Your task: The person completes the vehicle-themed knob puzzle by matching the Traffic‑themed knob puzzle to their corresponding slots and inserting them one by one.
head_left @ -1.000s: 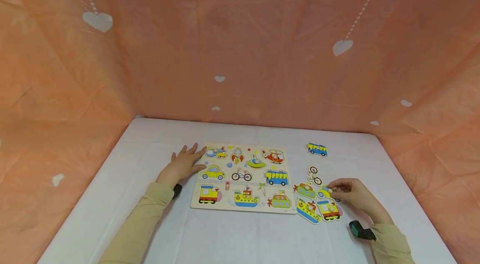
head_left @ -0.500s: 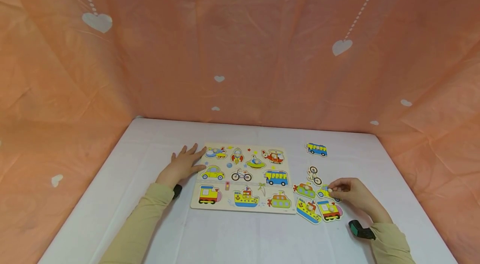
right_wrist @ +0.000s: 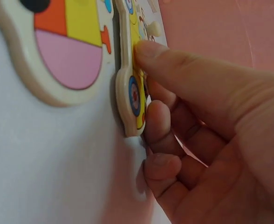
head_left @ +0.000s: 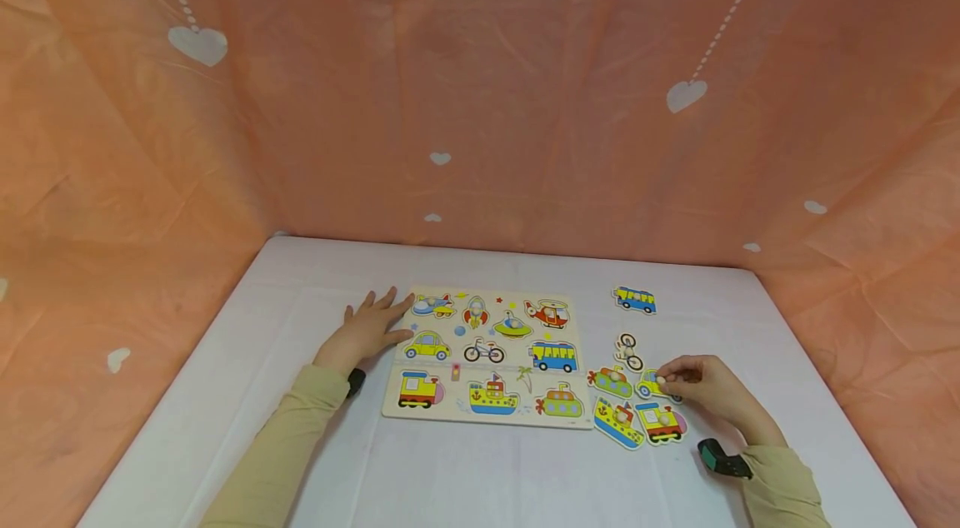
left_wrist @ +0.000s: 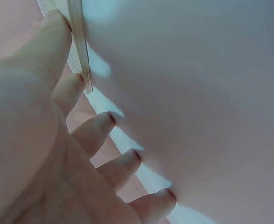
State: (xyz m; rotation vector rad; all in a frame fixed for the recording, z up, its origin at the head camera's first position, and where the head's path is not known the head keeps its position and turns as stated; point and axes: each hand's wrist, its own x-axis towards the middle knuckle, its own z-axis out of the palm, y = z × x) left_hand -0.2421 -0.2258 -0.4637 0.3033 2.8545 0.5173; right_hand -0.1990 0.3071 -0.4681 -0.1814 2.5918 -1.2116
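Note:
A wooden knob puzzle board with vehicle pictures lies on the table. My left hand rests spread at its left side; in the left wrist view the thumb and forefinger touch the board's edge, the other fingertips the tabletop. My right hand pinches the knob of the yellow car puzzle piece, partly hidden by the fingers. Around that piece lie the submarine piece, the ship piece, the train piece and the bicycle piece. The train's pink front shows beside the car.
A blue bus piece lies apart, farther back on the right. The plane, rocket, flying saucer and helicopter pieces sit in the board's upper part. An orange curtain with white hearts encloses the white table at the back and sides.

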